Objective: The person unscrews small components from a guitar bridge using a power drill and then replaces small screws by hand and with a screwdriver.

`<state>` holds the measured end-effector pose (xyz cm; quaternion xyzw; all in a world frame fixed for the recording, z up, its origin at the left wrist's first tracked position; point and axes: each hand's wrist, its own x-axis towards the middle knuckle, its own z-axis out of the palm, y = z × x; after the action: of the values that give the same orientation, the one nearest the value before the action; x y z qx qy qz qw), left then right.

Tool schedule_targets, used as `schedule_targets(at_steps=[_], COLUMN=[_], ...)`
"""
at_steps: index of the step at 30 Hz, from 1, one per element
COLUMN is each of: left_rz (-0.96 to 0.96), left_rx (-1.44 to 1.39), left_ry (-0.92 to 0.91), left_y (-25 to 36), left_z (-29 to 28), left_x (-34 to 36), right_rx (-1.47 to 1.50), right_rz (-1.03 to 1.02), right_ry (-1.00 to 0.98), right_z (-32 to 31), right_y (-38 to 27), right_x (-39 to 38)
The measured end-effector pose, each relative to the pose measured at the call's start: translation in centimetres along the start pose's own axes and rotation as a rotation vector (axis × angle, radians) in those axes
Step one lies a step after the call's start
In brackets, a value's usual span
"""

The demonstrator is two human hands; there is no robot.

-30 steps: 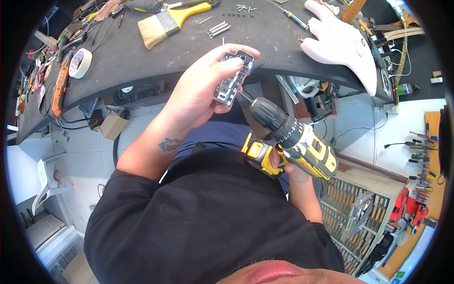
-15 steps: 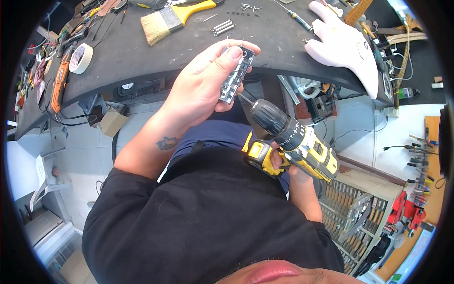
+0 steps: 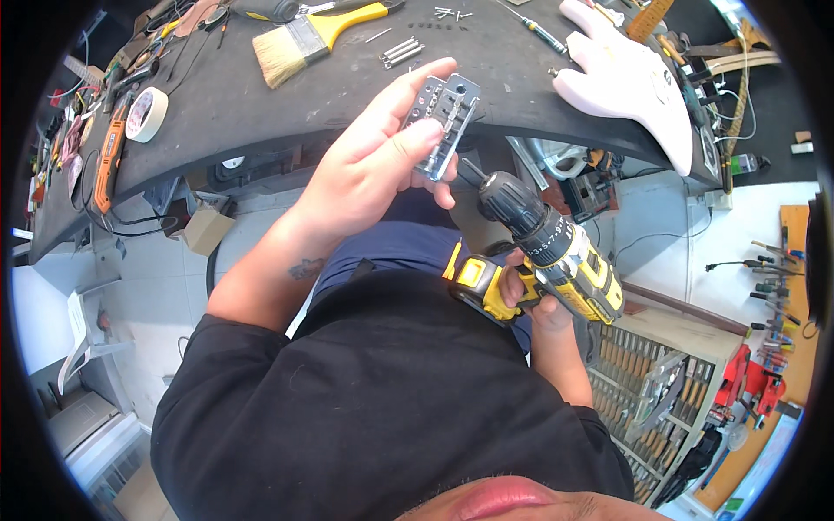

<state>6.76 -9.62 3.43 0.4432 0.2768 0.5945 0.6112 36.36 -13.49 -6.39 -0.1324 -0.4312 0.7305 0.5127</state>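
My left hand (image 3: 365, 169) is closed on a metal guitar bridge (image 3: 455, 115), held above the near edge of the bench with the thumb lying over its face. The bridge is a silver plate with a row of saddles and several holes. My right hand (image 3: 549, 313) is wrapped round the grip of a yellow and black cordless drill (image 3: 556, 247). The drill points up and to the left; its bit lies just right of the bridge, apart from it. Part of my right hand is hidden behind the drill.
On the dark bench (image 3: 208, 113) lie a wide paintbrush (image 3: 300, 48), several springs (image 3: 401, 52), small screws (image 3: 452, 13), a tape roll (image 3: 147, 115) and an orange tool (image 3: 110, 156). A pale guitar body (image 3: 634, 87) rests at the right edge. A tool rack (image 3: 647, 395) stands lower right.
My left hand has tilted the bridge so more of its face shows. The drill's tip has shifted a little to the right, away from the bridge.
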Motion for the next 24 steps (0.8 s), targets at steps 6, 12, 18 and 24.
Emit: schedule_targets(at_steps=[6, 12, 18, 24], left_rz=[-0.029, 0.013, 0.059, 0.029], left_rx=[-0.062, -0.011, 0.006, 0.0], left_ry=[0.075, 0.089, 0.09, 0.071], left_y=[-1.2, -0.8, -0.8, -0.8], left_z=[0.2, 0.8, 1.0, 0.8], left_x=[0.2, 0.4, 0.3, 0.2], right_rx=[-0.002, 0.013, 0.015, -0.021], right_rz=[0.01, -0.009, 0.0, -0.017], right_ry=[0.025, 0.041, 0.022, -0.009], right_z=[0.3, 0.9, 0.9, 0.9], right_y=[-0.4, -0.4, -0.2, -0.2], right_x=[-0.2, 0.2, 0.5, 0.8])
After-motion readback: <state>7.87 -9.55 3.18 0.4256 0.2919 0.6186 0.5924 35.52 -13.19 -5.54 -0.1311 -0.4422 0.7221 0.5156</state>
